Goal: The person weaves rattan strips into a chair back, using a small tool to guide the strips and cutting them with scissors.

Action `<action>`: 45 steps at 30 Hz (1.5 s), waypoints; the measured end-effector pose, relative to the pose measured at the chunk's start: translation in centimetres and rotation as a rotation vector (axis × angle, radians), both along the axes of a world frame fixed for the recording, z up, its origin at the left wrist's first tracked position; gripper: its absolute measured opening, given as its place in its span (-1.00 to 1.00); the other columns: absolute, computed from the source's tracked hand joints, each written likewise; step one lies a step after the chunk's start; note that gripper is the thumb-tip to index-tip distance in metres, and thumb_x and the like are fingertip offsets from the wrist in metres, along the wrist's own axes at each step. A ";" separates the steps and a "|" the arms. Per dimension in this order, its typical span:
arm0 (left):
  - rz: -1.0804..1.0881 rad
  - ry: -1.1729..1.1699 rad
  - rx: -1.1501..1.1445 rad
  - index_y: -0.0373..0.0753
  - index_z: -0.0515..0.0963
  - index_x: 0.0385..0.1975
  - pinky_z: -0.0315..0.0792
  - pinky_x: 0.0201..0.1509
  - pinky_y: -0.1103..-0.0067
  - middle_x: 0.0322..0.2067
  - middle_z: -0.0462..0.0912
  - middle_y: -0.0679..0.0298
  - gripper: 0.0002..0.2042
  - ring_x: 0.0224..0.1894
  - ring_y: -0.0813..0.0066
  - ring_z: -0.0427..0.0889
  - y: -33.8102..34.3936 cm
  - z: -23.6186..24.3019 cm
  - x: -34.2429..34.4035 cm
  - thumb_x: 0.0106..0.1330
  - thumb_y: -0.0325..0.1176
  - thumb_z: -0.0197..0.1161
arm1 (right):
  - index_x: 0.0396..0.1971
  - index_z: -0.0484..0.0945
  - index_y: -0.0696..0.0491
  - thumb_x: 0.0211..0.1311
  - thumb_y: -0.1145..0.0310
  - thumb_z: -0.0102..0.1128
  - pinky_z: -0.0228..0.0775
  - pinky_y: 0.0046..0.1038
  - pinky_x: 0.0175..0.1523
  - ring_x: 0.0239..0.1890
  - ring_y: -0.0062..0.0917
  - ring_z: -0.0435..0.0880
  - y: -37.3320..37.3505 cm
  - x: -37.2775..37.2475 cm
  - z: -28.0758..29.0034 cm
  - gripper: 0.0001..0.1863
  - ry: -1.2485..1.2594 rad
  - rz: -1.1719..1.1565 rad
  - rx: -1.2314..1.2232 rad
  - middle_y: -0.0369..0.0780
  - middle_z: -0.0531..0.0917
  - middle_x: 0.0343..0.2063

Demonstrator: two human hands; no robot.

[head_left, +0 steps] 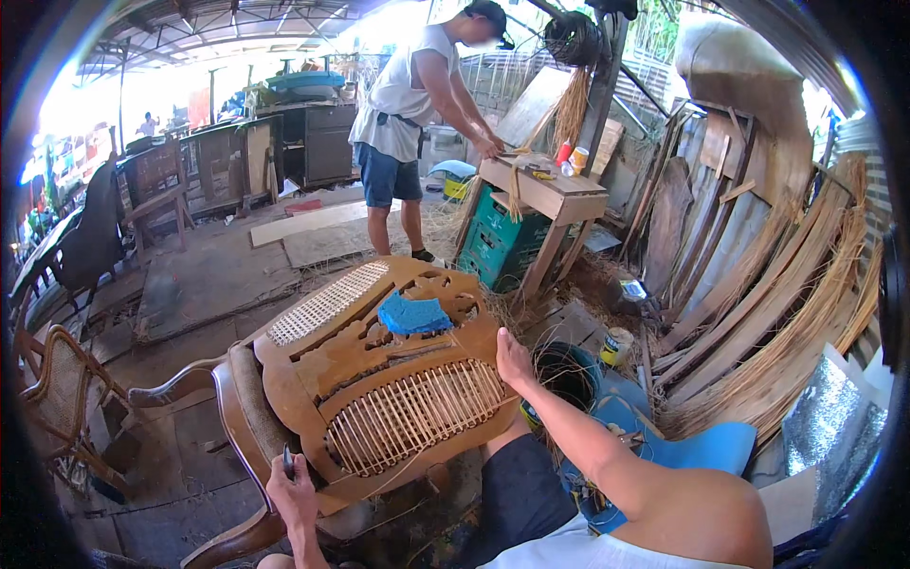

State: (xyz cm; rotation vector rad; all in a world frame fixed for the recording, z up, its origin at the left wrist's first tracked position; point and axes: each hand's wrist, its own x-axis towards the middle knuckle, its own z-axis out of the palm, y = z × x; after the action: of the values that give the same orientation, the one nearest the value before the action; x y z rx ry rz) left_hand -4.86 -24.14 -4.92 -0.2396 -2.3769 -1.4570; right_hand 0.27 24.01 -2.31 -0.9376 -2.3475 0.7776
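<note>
Lying tipped by the lap (523,482), carved wooden chair (346,376), back (296,372) pointed right, long axis crosswise, cane-woven panels (417,413), dark tool (288,459) pinched in left hand (292,493), frame touched by right hand (513,359), grip unclear

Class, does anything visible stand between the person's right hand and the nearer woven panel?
Nothing loose visibly does: only the rim of the wooden frame separates the right hand from the woven panel. The blue piece lies off that line.
</note>
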 end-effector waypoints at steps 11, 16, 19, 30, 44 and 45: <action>-0.009 -0.028 0.004 -0.39 0.54 -0.25 0.40 -0.36 0.46 -0.57 0.54 0.19 -0.84 -0.50 0.49 0.41 0.2 0.2 0.4 0.46 -0.40 0.30 | 0.18 0.49 0.15 0.59 -0.23 -0.53 0.37 0.13 0.21 0.09 0.22 0.58 0.3 0.1 -0.3 -0.21 -0.041 -0.009 0.014 0.21 0.66 -0.03; 0.005 0.021 0.014 -0.40 0.55 -0.24 0.40 -0.36 0.46 -0.57 0.53 0.19 -0.84 -0.50 0.50 0.40 -0.1 -0.2 0.5 0.46 -0.40 0.30 | 0.15 0.51 0.16 0.58 -0.25 -0.53 0.37 0.13 0.19 0.06 0.24 0.59 0.4 -0.2 -0.7 -0.20 0.015 -0.011 0.041 0.22 0.67 -0.07; 0.006 -0.057 -0.031 -0.39 0.56 -0.23 0.40 -0.35 0.45 -0.56 0.54 0.17 -0.84 -0.49 0.49 0.41 0.0 0.5 0.6 0.46 -0.40 0.30 | 0.13 0.51 0.17 0.58 -0.24 -0.52 0.38 0.14 0.18 0.04 0.25 0.60 0.5 -0.1 -0.8 -0.20 0.021 -0.019 0.043 0.25 0.67 -0.09; 0.011 -0.053 -0.029 -0.39 0.55 -0.25 0.40 -0.37 0.39 -0.58 0.53 0.12 -0.80 -0.54 0.37 0.41 -0.7 0.2 0.5 0.45 -0.35 0.32 | -0.04 0.54 0.20 0.59 -0.24 -0.48 0.41 0.16 0.10 -0.03 0.24 0.62 0.3 -0.2 -0.8 -0.22 0.083 -0.014 0.112 0.23 0.68 -0.17; -0.085 -0.080 -0.004 -0.37 0.55 -0.30 0.44 -0.33 0.38 -0.54 0.60 0.08 -0.80 -0.51 0.39 0.48 0.6 0.1 1.3 0.42 -0.35 0.35 | -0.10 0.51 0.20 0.61 -0.20 -0.47 0.41 0.16 0.06 -0.09 0.24 0.62 -0.6 0.1 -0.2 -0.27 0.032 -0.020 0.091 0.25 0.66 -0.22; -0.098 -0.072 -0.017 -0.38 0.55 -0.30 0.45 -0.32 0.38 -0.54 0.60 0.09 -0.80 -0.50 0.40 0.48 0.8 0.0 1.4 0.42 -0.35 0.35 | -0.10 0.51 0.20 0.61 -0.20 -0.47 0.41 0.16 0.06 -0.09 0.24 0.62 -0.7 0.1 -0.2 -0.27 0.030 -0.020 0.090 0.25 0.66 -0.22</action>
State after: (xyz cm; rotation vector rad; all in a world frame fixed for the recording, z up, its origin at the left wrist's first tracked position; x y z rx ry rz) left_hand -3.50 -23.36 -4.88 -0.3173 -2.4673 -1.5132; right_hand 0.38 23.35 -2.47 -0.9033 -2.3230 0.6678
